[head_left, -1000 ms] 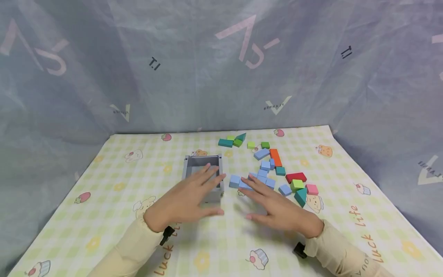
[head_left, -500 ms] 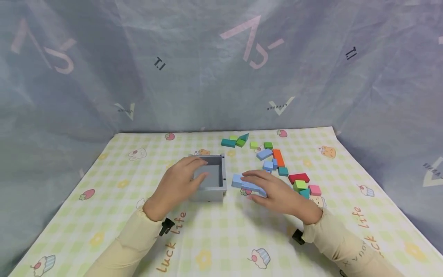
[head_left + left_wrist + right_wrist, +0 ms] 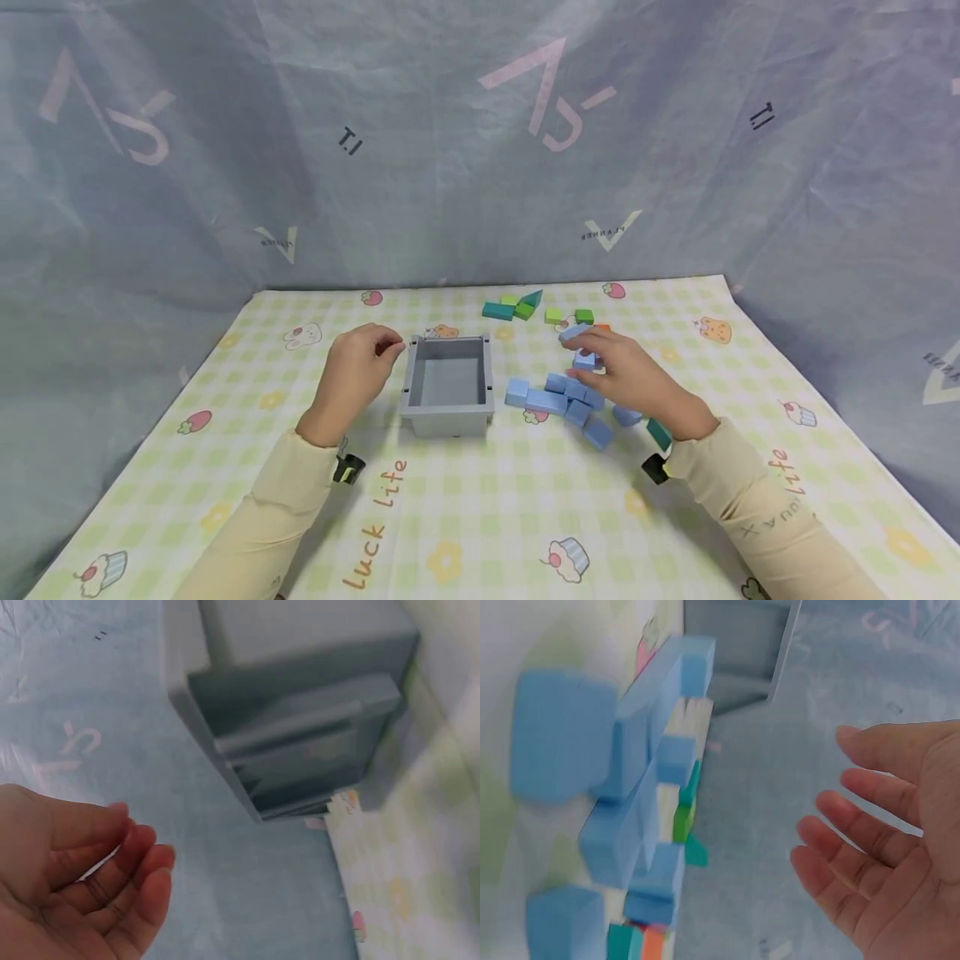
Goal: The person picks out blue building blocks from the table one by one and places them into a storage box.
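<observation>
My left hand (image 3: 352,371) hovers just left of a grey open-topped box (image 3: 447,410), apart from it. Its fingers (image 3: 139,844) curl loosely toward the thumb, and nothing is between them. Over the right part of the block group hangs my right hand (image 3: 633,375), fingers half bent and spread, holding nothing. In the right wrist view its fingertips (image 3: 810,859) are away from the blocks. Below and left of it lies a cluster of light blue blocks (image 3: 547,402), some touching each other. A separate blue block (image 3: 597,433) lies closest to the front. The box's visible floor is bare.
Behind the cluster lie a teal block (image 3: 498,312), a lime block (image 3: 553,317) and a green block (image 3: 584,317). A teal triangular block (image 3: 659,434) shows beside the right wrist. A checked cloth (image 3: 480,533) covers the table, with a grey-blue curtain (image 3: 420,167) behind.
My left hand has moved left, off the box. The right hand has risen away from the blue blocks, backward and to the right. Some blue blocks lie nearer the front than a second ago.
</observation>
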`<state>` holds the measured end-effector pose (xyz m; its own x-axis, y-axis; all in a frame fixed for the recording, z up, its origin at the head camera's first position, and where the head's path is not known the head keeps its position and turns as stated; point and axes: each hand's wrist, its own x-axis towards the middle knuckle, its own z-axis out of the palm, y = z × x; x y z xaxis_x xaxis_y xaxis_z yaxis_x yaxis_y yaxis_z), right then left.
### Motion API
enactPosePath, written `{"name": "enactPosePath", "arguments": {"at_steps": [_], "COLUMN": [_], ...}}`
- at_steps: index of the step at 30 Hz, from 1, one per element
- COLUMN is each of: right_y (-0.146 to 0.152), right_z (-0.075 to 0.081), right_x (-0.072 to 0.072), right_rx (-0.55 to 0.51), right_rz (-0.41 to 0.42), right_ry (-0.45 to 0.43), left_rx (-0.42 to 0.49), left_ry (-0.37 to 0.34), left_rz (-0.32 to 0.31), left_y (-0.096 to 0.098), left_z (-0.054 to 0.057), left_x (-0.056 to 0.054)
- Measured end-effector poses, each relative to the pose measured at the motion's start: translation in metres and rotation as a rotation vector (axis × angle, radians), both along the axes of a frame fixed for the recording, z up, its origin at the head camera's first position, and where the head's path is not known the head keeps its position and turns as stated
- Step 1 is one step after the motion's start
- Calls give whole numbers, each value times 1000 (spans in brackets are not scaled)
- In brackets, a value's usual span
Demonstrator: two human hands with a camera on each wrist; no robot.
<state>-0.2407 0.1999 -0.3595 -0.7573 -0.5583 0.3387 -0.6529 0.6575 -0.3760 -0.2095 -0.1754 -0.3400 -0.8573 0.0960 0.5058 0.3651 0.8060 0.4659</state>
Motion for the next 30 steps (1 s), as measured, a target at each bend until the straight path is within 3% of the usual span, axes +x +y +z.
{"name": "enactPosePath", "arguments": {"at_steps": [4, 8, 14, 21, 30], "right_y": [7, 9, 4, -2, -1], "right_z": [-7, -13, -23, -30, -32], "right_x": [-6, -8, -9, -8, -7], "right_rx": [52, 106, 171, 220, 254], "right_rz": [-27, 6, 62, 74, 1], "right_ry": [-97, -175, -275, -286, -242], "left_rx": [31, 23, -43, -65, -72], "left_ry": [-131, -232, -363, -423, -432], "left_rz": [36, 48, 19, -7, 2], "left_y": [-5, -7, -7, -2, 1], "left_z": [-4, -5, -6, -11, -13], "left_x": [-4, -6, -8, -9, -9]}}
